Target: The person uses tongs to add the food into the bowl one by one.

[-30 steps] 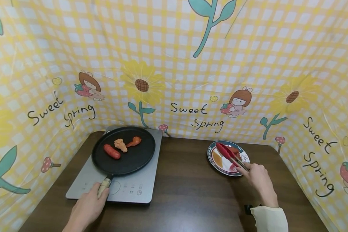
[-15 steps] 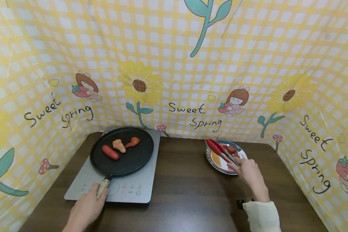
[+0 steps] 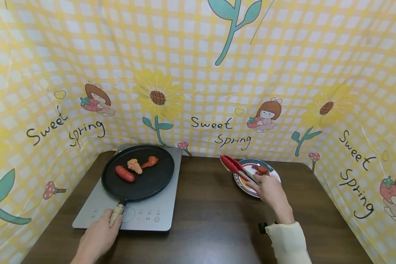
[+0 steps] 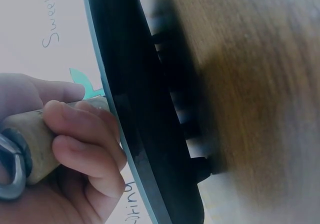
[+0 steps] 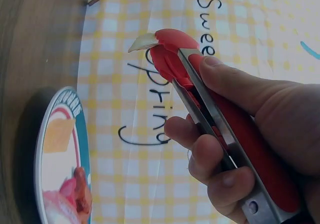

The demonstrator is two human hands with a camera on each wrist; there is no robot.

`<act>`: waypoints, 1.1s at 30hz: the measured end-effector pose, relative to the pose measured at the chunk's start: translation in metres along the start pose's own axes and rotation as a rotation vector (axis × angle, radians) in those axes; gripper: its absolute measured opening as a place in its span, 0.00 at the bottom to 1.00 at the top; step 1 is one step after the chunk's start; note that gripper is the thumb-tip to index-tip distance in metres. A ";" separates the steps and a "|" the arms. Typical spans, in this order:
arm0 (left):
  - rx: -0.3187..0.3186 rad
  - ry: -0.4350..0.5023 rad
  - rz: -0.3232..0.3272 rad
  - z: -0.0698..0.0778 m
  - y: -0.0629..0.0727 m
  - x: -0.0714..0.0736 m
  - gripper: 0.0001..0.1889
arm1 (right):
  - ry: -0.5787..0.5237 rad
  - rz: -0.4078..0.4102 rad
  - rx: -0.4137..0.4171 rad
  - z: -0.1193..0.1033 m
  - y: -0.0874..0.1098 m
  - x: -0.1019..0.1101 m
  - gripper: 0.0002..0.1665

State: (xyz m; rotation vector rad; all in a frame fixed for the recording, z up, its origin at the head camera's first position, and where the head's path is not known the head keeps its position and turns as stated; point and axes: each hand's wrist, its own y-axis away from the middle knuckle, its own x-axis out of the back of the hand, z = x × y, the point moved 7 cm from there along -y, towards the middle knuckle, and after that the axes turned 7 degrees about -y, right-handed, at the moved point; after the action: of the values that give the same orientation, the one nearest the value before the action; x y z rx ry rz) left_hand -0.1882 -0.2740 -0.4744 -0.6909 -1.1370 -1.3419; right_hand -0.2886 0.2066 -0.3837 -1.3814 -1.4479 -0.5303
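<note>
Our left hand [image 3: 100,233] grips the frying-pan handle [image 3: 117,212]; our right hand [image 3: 272,192] squeezes red tongs [image 3: 237,168]; slackening could drop their pale piece [image 5: 143,42] left of the plate [image 3: 267,164].

Apparently a makeshift kitchen: cooktop [image 3: 165,205], frying pan [image 3: 148,183], cloth backdrop [image 3: 198,84].

- You are using two hands: one left hand [image 3: 99,234], one right hand [image 3: 273,190].
- You are holding two implements: one pan [image 3: 151,183], one pair of tongs [image 3: 234,167].
- One pale piece [image 5: 144,42] is showing at the tongs' tips.
- Three foods are lying in your pan: one sausage [image 3: 124,173], one crumbed piece [image 3: 134,166], one orange-red piece [image 3: 150,162].
- One hob [image 3: 161,216] and one plate [image 3: 262,162] are sitting on one table [image 3: 204,205].
- The plate is carrying one tan slice [image 5: 58,135], plus overlapping reddish pieces [image 5: 80,194] defying your exact count.
- Three mushroom prints [image 3: 183,145] are facing you.
</note>
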 end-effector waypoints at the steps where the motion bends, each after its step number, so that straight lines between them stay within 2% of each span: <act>1: 0.002 0.000 -0.001 0.000 0.000 0.000 0.35 | 0.003 0.005 0.020 -0.003 -0.001 -0.001 0.12; 5: 0.004 0.001 -0.008 0.000 0.000 0.000 0.36 | 0.002 0.009 0.064 -0.013 -0.005 -0.004 0.13; 11: 0.009 0.001 -0.025 0.000 0.000 -0.002 0.36 | -0.011 -0.022 0.063 -0.024 -0.012 -0.008 0.13; 19: -0.003 -0.004 0.001 0.000 0.000 0.000 0.36 | -0.040 -0.017 0.076 -0.041 -0.021 -0.012 0.15; 23: -0.001 -0.001 -0.003 0.000 0.000 0.000 0.36 | -0.049 -0.056 0.081 -0.053 -0.026 -0.018 0.15; 33: 0.004 0.003 -0.013 0.000 0.001 0.000 0.36 | 0.015 -0.099 0.152 -0.086 -0.040 -0.031 0.16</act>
State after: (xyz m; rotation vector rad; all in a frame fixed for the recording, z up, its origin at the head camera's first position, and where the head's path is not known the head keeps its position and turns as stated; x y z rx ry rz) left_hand -0.1870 -0.2735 -0.4738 -0.6796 -1.1427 -1.3510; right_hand -0.2999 0.1092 -0.3647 -1.1883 -1.5184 -0.4820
